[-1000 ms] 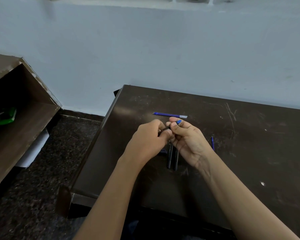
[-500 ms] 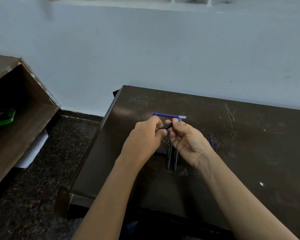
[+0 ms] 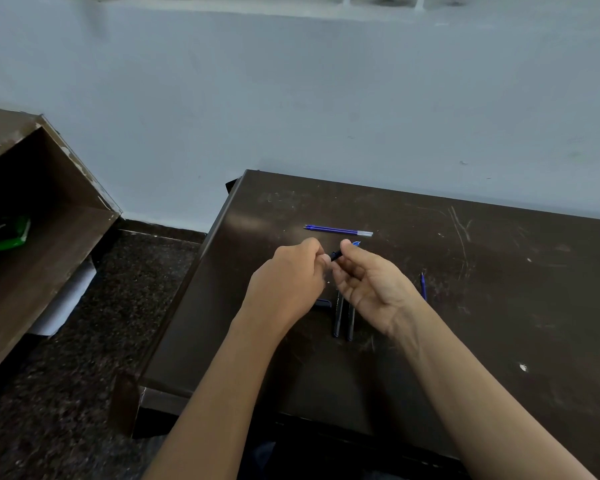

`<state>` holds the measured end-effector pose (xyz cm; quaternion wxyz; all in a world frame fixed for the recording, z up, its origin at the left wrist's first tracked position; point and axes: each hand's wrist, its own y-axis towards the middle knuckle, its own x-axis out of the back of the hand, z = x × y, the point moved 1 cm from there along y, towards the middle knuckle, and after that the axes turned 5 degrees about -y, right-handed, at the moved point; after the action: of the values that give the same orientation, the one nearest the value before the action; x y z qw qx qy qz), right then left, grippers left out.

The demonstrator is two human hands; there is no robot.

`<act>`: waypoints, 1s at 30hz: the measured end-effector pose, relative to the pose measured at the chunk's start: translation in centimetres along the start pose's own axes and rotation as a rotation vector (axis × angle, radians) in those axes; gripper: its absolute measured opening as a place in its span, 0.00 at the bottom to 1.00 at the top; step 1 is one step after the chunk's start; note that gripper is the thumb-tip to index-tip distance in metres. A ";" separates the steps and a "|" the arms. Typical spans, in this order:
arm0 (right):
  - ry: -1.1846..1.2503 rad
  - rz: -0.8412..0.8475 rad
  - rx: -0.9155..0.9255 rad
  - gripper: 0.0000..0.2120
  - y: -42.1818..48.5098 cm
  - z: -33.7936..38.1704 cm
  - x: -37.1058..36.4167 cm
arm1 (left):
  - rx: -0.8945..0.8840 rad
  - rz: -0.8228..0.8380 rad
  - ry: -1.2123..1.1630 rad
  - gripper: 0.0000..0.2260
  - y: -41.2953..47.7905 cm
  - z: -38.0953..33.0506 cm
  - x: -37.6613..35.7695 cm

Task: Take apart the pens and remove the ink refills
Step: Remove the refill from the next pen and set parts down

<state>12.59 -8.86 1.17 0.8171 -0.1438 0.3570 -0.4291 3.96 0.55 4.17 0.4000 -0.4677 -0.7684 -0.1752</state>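
pale blue-grey wall (image 3: 291, 98) at the back, speckled dark floor (image 3: 84, 341) below it on the left. far left: brown wooden shelf unit (image 3: 32, 237), open side facing right, something green (image 3: 9, 233) inside it, a white sheet (image 3: 66, 299) tucked under its edge.

dark scratched tabletop (image 3: 499, 306) fills the centre and right, its left edge running diagonally from the wall toward the camera.

left hand (image 3: 288, 282) is over the tabletop, fingers curled in tight, thumb and fingertips pinched on the left end of a short black pen piece (image 3: 335, 255). right hand (image 3: 371, 282) just beside it, palm up, fingers loosely curled, thumb and forefinger pinching the other end of the same piece. only a small stretch of black shows between the two hands. a bit of blue (image 3: 356, 243) pokes out past the right fingertips; cannot tell if it is a cap or part of the pen.

beyond the hands, a blue ink refill (image 3: 338, 231) lies flat on the tabletop, roughly crosswise, pale end to the right, apart from both hands.

under the hands, two dark pen barrels (image 3: 343, 317) lie side by side, touching or nearly so, pointing toward the camera. a small dark part (image 3: 323, 304) sits just left of them, mostly hidden by the left hand.

right of the right wrist, a thin blue piece (image 3: 423, 286) lies on the tabletop, partly hidden by the forearm.
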 end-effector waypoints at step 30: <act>0.007 -0.052 0.039 0.09 0.3 -0.4 0.2 | 0.044 0.060 -0.023 0.11 -0.2 0.0 0.2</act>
<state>12.56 -8.87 0.65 0.8072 -0.1354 0.3475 -0.4575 3.76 0.57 4.36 0.4062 -0.4838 -0.7623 -0.1408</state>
